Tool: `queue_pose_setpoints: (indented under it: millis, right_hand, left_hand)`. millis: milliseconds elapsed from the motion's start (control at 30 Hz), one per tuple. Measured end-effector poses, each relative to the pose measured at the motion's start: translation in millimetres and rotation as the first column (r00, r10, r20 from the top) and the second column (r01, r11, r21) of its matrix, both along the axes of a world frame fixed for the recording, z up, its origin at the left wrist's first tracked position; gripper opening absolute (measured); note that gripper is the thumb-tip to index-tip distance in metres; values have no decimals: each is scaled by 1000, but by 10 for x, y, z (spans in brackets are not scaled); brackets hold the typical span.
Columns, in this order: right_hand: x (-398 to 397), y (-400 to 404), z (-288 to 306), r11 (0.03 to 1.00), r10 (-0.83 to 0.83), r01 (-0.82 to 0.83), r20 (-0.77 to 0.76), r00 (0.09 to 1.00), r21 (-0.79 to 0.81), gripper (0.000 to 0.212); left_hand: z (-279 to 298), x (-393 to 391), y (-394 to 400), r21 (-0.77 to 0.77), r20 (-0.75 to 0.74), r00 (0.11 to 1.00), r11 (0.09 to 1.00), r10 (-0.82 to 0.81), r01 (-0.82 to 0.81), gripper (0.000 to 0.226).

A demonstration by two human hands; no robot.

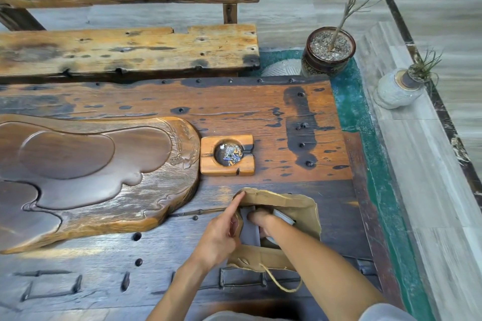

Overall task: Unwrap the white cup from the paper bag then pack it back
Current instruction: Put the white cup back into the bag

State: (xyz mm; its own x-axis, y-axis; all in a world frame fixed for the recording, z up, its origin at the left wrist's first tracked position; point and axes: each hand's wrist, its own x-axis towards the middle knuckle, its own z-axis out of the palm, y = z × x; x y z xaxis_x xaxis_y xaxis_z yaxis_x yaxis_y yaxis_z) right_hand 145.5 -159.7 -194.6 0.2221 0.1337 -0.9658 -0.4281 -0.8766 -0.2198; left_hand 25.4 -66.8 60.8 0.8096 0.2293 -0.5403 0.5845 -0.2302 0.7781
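The brown paper bag (284, 206) stands open on the near right part of the dark wooden table (260, 112), its torn rim spread wide and 1 twine handle (281, 281) hanging off its near side. Inside it, a white cup (283, 216) shows only as a pale curved edge beside grey wrapping (249, 229). The right hand (260, 220) is sunk into the bag's mouth with fingers curled down; whether they grip the cup cannot be told. The left hand (221, 234) holds the bag's left rim, forefinger stretched up along the edge, the other fingers folded.

Just beyond the bag sits a square wooden ashtray (227, 155) holding butts and ash. A carved tea tray (86, 177) fills the table's left, its basins bare. The bag stands close to the table's right edge; bare tabletop lies far and right of the ashtray. Off the far right corner stands a potted plant (328, 51).
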Motion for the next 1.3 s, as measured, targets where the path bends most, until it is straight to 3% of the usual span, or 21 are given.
queue_pose_setpoints:
  millis: [100,267,433,500,600,800,1033,1167,1300]
  right_hand:
    - [66,-91,64,996,79,-79,8,997,-28,45]
    - [69,-151,1052,996,87,-85,51,995,-35,44]
    - [157,-295,1525,982,182,-174,115,976,-78,28]
    - [201,-360,1559,973,215,-196,164,963,-121,27]
    - [239,-497,1495,962,237,-196,224,945,-189,8]
    - [239,-597,1431,966,131,-63,267,955,-250,34]
    - [181,-531,1452,935,306,-176,449,840,-307,45]
    - [205,-554,1451,942,264,-143,406,875,-304,42]
    - [218,-646,1489,974,77,-10,287,955,-225,31]
  left_hand:
    - [-1,9,-13,-14,-1,1000,1000,-5,4,101]
    - [43,26,-44,-35,8,1000,999,10,-10,101]
    - [102,10,-59,-17,5,1000,1000,-5,5,101]
    - [111,14,-62,-10,11,1000,1000,-6,6,101]
    - [114,32,-65,-13,21,1000,1000,12,-12,100]
    - [148,56,-107,-44,30,999,999,26,-25,100]
    - [121,1,-55,-79,25,998,996,52,-50,99]
    - [116,-3,-45,-83,33,997,994,69,-66,98]
    - [98,12,-47,-88,22,996,993,83,-80,98]
